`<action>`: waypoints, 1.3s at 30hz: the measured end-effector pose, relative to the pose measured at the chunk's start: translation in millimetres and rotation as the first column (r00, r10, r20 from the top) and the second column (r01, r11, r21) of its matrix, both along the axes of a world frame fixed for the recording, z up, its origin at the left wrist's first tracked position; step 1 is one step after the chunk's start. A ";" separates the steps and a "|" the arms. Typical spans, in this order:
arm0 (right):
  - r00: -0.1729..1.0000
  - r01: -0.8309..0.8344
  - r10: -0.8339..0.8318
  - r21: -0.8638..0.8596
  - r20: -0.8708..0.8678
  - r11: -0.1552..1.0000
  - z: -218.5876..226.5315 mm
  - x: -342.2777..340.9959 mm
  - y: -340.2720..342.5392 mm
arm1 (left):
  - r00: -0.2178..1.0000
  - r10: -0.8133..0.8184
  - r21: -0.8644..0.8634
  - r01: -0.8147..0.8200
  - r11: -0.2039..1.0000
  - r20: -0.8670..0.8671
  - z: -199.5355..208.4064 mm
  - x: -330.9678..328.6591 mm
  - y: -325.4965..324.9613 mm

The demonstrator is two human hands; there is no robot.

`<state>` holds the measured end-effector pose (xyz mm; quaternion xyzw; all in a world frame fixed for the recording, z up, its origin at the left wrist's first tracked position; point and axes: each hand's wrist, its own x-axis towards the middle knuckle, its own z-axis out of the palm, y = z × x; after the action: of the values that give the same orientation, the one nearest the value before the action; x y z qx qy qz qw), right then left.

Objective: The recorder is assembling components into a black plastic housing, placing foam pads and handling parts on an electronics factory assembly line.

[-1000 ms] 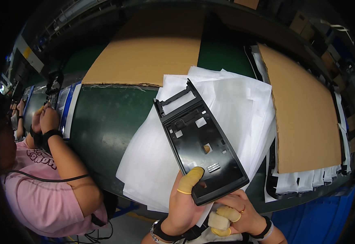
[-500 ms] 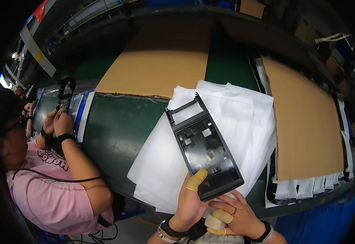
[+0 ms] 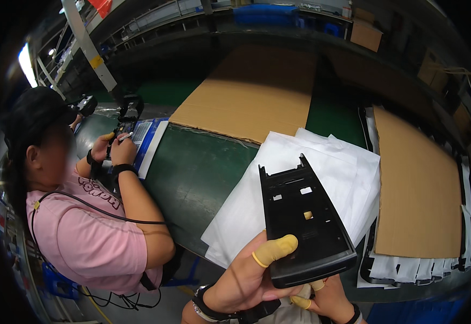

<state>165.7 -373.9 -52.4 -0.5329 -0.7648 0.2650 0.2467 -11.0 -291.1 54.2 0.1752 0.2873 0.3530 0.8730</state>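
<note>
Half-hidden right hand [image 3: 322, 296] under black panel [image 3: 303, 218]

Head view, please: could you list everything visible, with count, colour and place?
black plastic tray: one, black, held up over the white sheets at centre.
white foam sheets: a stack, white, on the green belt under the tray.
green conveyor belt: one, dark green, running across the middle.
cardboard sheets: two, brown; one at top centre, one at right.
co-worker in a pink shirt: one, at left, hands on a dark part by the belt.
left hand: one, thumb in a yellow finger cot, grip on the tray's near edge.
right hand: one, under the tray's near end, mostly hidden.
</note>
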 end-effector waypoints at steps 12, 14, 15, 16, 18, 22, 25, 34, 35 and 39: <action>0.997 -0.002 -0.002 -0.048 -0.082 0.999 -4.2 1.5 1.4 | 0.986 -0.098 0.119 0.082 0.990 0.133 -21.7 2.2 -7.7; 0.996 0.012 -0.015 -0.033 -0.085 0.999 -1.1 0.0 2.0 | 0.996 -0.091 0.128 0.087 0.988 0.026 -23.4 2.4 -12.6; 0.996 0.010 -0.014 -0.037 -0.090 0.999 1.0 0.8 2.9 | 0.996 -0.084 0.119 0.086 0.989 -0.024 -20.6 5.0 -13.9; 0.998 -0.011 0.009 -0.035 -0.064 0.999 2.6 1.6 3.9 | 0.997 -0.072 0.143 0.077 0.987 -0.037 -19.5 5.8 -16.6; 0.999 -0.044 0.045 0.003 -0.019 0.999 -3.4 3.4 2.0 | 0.997 -0.060 0.165 0.068 0.984 -0.052 -20.1 8.7 -19.9; 0.999 -0.035 0.034 0.074 0.021 0.997 -0.1 3.2 2.8 | 0.976 0.011 0.209 0.036 0.977 -0.216 -22.9 12.0 -17.9; 0.999 -0.012 0.006 0.131 0.040 0.991 -0.7 2.7 0.7 | 0.978 -0.039 0.138 0.068 0.988 -0.203 -30.2 6.3 -18.2; 0.990 -0.040 0.028 -0.092 -0.135 0.995 -2.8 4.1 0.3 | 0.997 -0.080 0.029 0.080 0.996 0.007 -10.7 8.7 -18.8; 0.987 -0.034 0.017 -0.106 -0.160 0.994 -1.6 3.5 0.5 | 0.994 -0.107 -0.001 0.107 0.994 0.010 -8.4 8.9 -17.7; 0.985 -0.020 0.000 -0.113 -0.171 0.993 -2.0 3.4 0.5 | 0.987 -0.112 -0.024 0.115 0.993 0.113 -13.6 7.3 -13.6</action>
<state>169.1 -373.4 -54.5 -0.5177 -0.7271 0.3541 0.2790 -3.7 -304.7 40.6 0.1582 0.2331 0.3078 0.9088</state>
